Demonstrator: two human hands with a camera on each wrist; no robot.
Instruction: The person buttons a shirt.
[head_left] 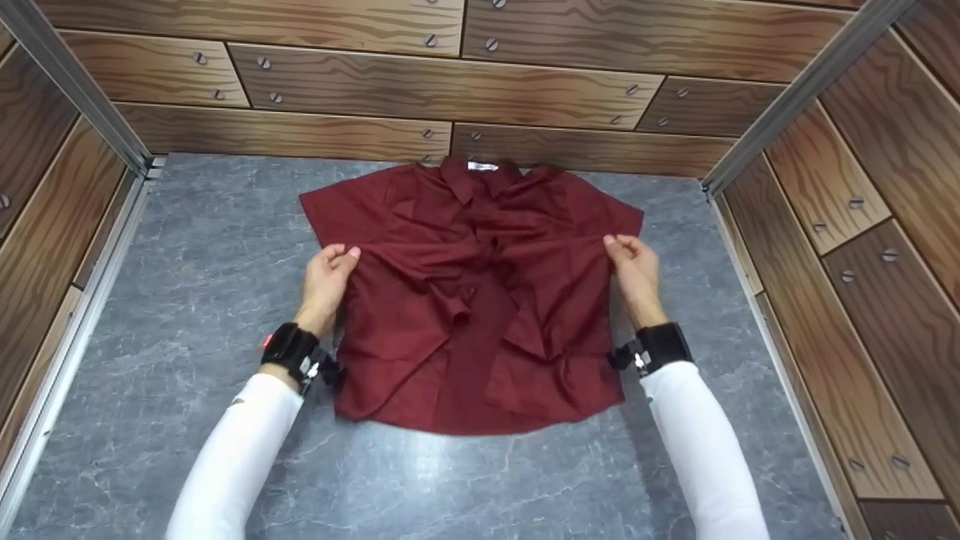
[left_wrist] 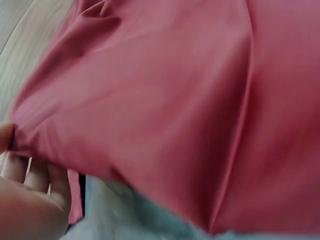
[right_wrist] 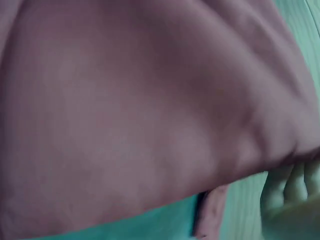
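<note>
A dark red short-sleeved shirt lies front up, its collar at the far side and its front parted down the middle. On its left side, just below the sleeve, my left hand pinches the fabric between thumb and fingers. My right hand pinches the opposite side at about the same height. Creases run across the chest between the two hands. In the left wrist view the cloth hangs raised from the pinching fingers. The right wrist view shows the cloth lifted too, with the right thumb hidden.
The shirt lies on a grey marbled surface. Wood-patterned walls stand behind it and on both sides, with metal rails along the edges. A white label shows inside the collar.
</note>
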